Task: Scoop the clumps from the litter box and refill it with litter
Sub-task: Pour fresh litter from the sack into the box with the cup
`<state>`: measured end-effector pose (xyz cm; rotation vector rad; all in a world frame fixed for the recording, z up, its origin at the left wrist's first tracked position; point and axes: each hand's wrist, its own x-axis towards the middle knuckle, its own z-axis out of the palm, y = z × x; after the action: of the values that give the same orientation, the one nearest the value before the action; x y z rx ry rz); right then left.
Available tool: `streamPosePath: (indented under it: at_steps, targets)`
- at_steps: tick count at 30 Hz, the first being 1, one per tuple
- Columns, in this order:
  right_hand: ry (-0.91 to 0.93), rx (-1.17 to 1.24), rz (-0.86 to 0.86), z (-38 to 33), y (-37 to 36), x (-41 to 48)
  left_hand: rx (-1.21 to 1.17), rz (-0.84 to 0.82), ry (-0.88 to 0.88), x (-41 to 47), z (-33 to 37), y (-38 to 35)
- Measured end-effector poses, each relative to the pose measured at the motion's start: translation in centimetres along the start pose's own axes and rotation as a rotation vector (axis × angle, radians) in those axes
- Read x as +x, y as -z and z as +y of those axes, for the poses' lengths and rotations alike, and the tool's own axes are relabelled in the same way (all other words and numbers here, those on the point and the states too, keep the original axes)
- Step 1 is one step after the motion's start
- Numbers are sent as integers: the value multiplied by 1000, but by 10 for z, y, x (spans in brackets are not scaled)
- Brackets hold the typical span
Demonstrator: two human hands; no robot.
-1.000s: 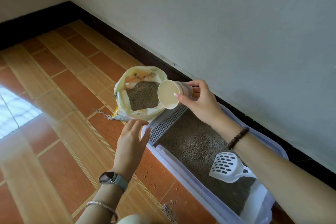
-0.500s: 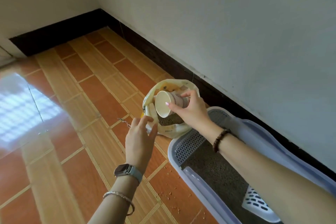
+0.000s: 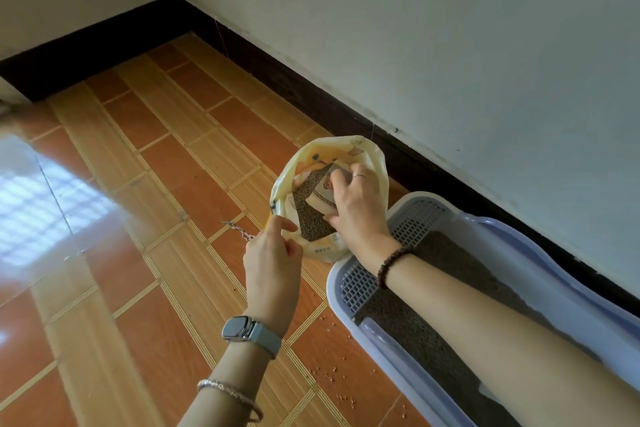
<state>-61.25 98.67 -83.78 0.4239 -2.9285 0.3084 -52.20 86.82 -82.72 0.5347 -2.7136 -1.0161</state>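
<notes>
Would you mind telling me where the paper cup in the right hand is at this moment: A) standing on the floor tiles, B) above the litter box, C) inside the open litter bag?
C: the right hand pushes the paper cup down into the litter bag, against the grey litter.

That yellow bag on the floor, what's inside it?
The bag holds grey litter. The right hand presses a paper cup into it. The hand hides the cup's far end; the bag's depth cannot be seen.

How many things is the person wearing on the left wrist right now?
2: a smartwatch on the left wrist, and a thin silver bracelet lower on the forearm. Anything past the frame's bottom edge is hidden.
</notes>
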Motion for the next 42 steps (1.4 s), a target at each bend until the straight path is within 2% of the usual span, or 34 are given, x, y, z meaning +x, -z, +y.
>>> streamPosePath:
  at_steps: [3, 7, 17, 23, 34, 37, 42]
  targets:
    - [-5, -15, -84, 1, 0, 5, 2, 1, 18, 0, 0, 0]
    - [-108, 224, -229, 1, 1, 6, 6, 0, 8, 0, 0, -3]
    - [-259, 558, -491, 16, 22, 17, 16, -4, 0, 1, 6, -3]
    - [-431, 852, -569, 28, 28, 20, 37, -19, 22, 2, 8, -2]
    - [-429, 1007, -542, 34, 54, 10, 64, -31, 6, 0, 11, 1]
    - [-482, 1140, -520, 37, 59, 8, 57, -27, 1, -1, 11, 1]
    - [-585, 1475, -582, 47, 72, -2, 44, -1, -12, -2, 7, -1]
